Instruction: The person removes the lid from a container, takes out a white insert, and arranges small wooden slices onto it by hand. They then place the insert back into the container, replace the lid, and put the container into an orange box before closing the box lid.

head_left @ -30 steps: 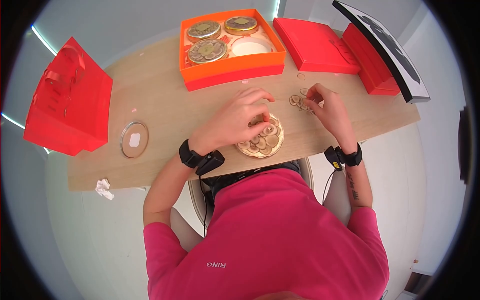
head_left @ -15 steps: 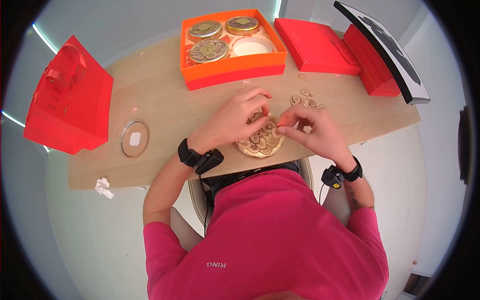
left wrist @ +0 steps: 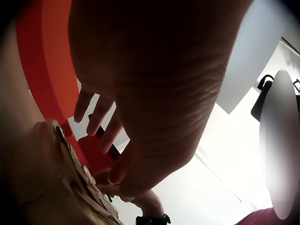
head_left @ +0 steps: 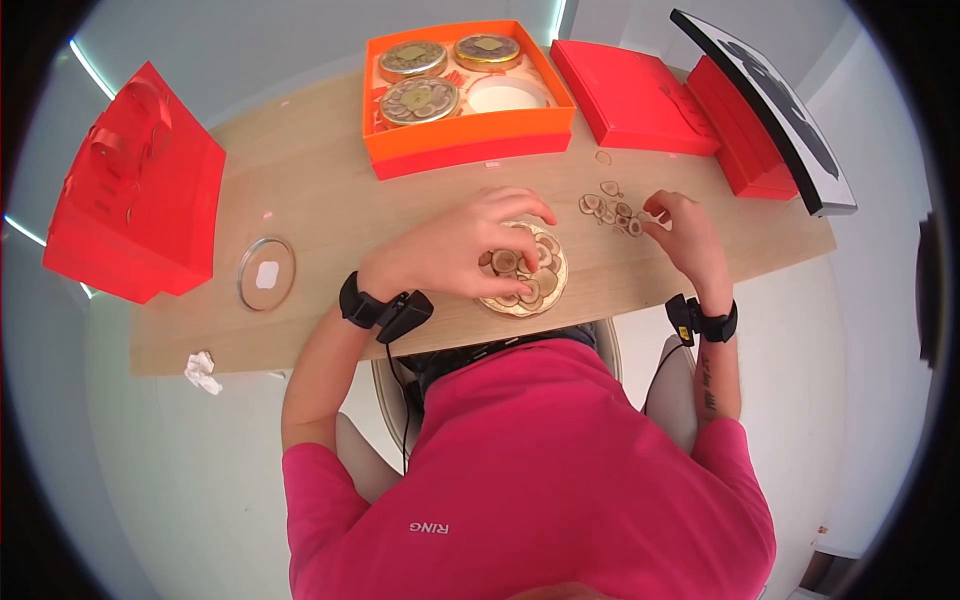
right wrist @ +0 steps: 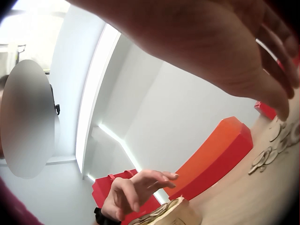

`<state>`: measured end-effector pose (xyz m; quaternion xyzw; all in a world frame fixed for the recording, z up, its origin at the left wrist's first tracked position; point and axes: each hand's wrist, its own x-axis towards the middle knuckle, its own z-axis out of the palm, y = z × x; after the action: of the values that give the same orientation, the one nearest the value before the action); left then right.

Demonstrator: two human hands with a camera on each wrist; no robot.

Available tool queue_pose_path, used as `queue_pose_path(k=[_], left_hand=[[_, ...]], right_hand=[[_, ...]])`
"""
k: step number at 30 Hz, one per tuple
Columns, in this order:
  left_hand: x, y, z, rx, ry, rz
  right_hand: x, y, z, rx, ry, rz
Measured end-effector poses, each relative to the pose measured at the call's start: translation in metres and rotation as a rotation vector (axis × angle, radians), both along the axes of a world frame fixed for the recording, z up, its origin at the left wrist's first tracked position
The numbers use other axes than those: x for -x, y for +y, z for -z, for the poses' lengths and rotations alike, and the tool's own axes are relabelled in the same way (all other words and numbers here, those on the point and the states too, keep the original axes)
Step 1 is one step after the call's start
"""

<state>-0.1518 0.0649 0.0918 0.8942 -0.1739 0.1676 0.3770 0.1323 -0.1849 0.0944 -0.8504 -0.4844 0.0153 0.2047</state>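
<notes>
A round tub (head_left: 548, 298) full of thin, dark-rimmed dried slices (head_left: 532, 291) stands near the table's front edge. Over it is the left hand (head_left: 465, 245), its fingers loosely bent and spread and its thumb tip at the slices on top. Part of the tub is hidden beneath that hand. To the right, the right hand (head_left: 690, 240) reaches down to a small loose pile of slices (head_left: 600, 207). Its thumb and forefinger stand apart, right at the slice (head_left: 635, 228) on the pile's near edge. The right wrist view shows the thumb tip close over these slices (right wrist: 272, 154).
An orange-red box (head_left: 470, 145) at the back holds three round lidded tubs (head_left: 418, 100) and one bare round recess (head_left: 505, 95). A red lid (head_left: 635, 95) and a framed picture (head_left: 770, 110) stand right. Left are a red bag (head_left: 140, 200), a clear lid (head_left: 267, 275) and crumpled tissue (head_left: 202, 372).
The right hand came from the pile to the tub with a slice, then went back to the pile. The left hand stayed over the tub, and its fingers have spread wider.
</notes>
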Motion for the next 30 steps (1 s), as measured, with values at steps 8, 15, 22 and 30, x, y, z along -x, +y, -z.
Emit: queue_pose_path(k=[8, 15, 22, 30], left_hand=[[0.003, -0.004, 0.0, -0.069, 0.061, 0.03], [0.003, -0.003, 0.002, -0.086, 0.048, 0.028], [0.004, 0.0, 0.001, -0.038, 0.038, -0.046], [0.004, 0.002, -0.002, -0.06, -0.013, -0.048]], right_hand=[[0.002, 0.009, 0.007, 0.106, -0.053, 0.048], [0.038, 0.016, -0.031, 0.008, 0.391, -0.13], [0.078, 0.032, -0.026, -0.081, 0.623, -0.354], [0.003, 0.013, 0.003, -0.224, 0.077, -0.06]])
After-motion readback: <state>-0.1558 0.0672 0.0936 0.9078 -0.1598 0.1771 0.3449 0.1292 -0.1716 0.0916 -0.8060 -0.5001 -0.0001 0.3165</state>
